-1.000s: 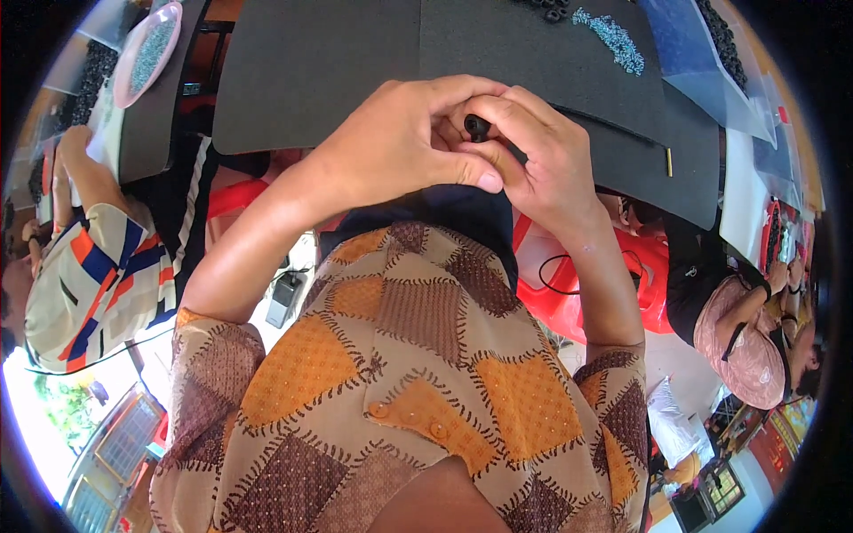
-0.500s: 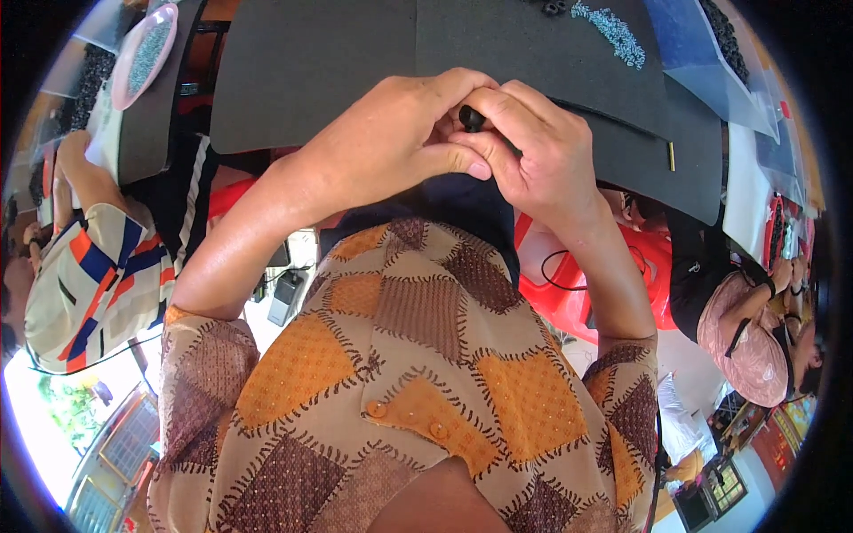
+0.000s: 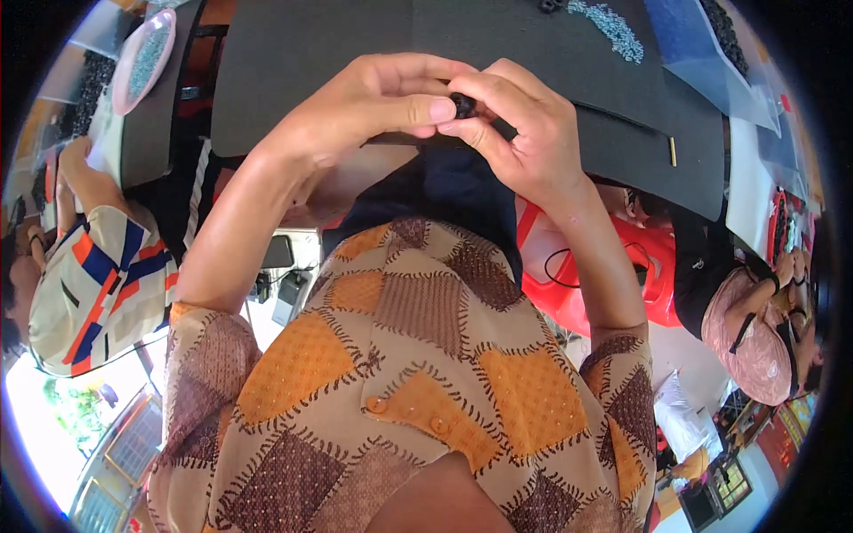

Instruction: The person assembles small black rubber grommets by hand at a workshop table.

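Over the near edge of a dark table (image 3: 302,89), I hold a small round black part (image 3: 462,105) that shows a hollow in its end. My left hand (image 3: 360,111) pinches it from the left, with the thumb pressed against its side. From the right, the thumb and index finger of my right hand (image 3: 533,124) close on the same part. My fingers cover much of it, so its full shape is hidden.
Small pale-blue pieces (image 3: 613,31) lie heaped at the far right, beside a few black parts (image 3: 551,5). A thin brass-coloured pin (image 3: 673,151) lies near the right edge. A pink bowl (image 3: 142,62) of blue pieces stands left. Co-workers sit on both sides.
My left hand has turned and its thumb now presses on the black part. Both hands have shifted slightly farther away and left, and more of the part's end faces me.
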### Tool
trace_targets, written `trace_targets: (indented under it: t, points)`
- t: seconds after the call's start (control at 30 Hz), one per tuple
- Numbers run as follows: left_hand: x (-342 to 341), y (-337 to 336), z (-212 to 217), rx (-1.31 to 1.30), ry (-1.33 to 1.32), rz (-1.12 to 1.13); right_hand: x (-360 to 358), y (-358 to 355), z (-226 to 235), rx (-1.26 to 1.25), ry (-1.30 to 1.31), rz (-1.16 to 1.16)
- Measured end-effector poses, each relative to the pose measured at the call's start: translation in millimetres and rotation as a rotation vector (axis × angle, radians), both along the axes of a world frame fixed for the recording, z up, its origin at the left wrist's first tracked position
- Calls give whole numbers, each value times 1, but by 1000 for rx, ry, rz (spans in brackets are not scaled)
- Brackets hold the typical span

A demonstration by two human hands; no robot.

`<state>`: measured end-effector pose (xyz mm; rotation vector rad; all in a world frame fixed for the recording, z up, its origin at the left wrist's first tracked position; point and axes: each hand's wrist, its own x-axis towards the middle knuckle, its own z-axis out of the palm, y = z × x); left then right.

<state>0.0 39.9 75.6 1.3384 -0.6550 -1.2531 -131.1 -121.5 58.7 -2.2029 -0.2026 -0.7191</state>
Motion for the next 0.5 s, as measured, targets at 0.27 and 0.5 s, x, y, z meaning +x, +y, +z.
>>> trace_targets:
  t: [0.27, 0.5]
  points:
    - [4, 27, -28, -88, -105, 165, 25, 19, -22, -147, -146, 34]
    - [11, 50, -45, -68, -528, 307, 46, 49, -38, -234, -59, -8]
